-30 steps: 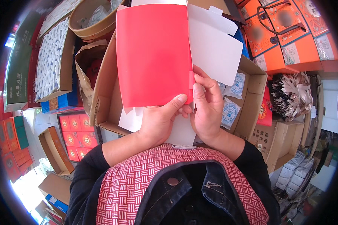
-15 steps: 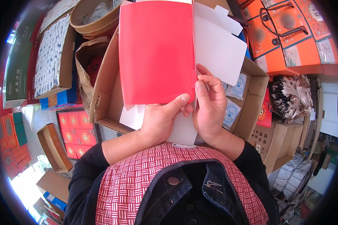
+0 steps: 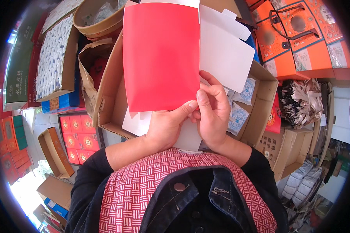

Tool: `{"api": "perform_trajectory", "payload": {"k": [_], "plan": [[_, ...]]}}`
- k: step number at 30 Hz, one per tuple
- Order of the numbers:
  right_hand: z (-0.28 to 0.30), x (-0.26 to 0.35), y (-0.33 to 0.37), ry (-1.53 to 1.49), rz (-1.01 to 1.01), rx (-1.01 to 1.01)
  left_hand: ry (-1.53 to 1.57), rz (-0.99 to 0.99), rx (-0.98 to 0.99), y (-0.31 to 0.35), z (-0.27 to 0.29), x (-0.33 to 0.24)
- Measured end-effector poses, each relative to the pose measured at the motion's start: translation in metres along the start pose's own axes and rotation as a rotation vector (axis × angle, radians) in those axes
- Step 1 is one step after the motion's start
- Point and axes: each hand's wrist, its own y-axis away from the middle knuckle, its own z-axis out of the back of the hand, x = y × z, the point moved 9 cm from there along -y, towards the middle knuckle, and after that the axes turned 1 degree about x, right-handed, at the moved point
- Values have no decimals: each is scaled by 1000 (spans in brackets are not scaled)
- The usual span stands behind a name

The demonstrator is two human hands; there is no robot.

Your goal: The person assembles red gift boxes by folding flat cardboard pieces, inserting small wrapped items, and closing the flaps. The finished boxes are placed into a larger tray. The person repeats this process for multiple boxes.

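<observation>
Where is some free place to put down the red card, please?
The brown carton has bare floor at its left end, beside the red card. Its right end is crowded with round white packets. Boxes fill everything around it. Both the left hand and right hand grip the card.

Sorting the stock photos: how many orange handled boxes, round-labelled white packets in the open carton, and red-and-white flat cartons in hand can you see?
Orange handled boxes: 2, counting only those clearly apart
Round-labelled packets: 2
Flat carton, pinched by left hand and right hand: 1
Total: 5
</observation>
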Motion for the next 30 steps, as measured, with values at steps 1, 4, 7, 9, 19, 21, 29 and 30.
{"api": "perform_trajectory", "payload": {"k": [1, 4, 7, 9, 19, 21, 29, 30], "plan": [[0, 2, 0, 20, -3, 5, -4, -5, -8, 0, -1, -1], [-1, 7, -7, -213, -226, 3, -169, -35, 32, -3, 2, 2], [1, 10, -19, -246, -297, 18, -292, -55, 216, 5, -17, 0], [4, 11, -25, -218, -214, 35, -275, 104, 256, 11, -20, 13], [21, 20, -22, 27, 26, 169, -801, -780, -162, 19, -16, -152], [17, 20, -24, 322, 177, 172, -725, -459, -186, -25, 17, -132], [48, 33, -59, 550, -46, 28, -622, -209, -27, -50, 35, -113], [51, 25, -74, 489, -157, 51, -540, -157, 4, -57, 28, -115]]}}
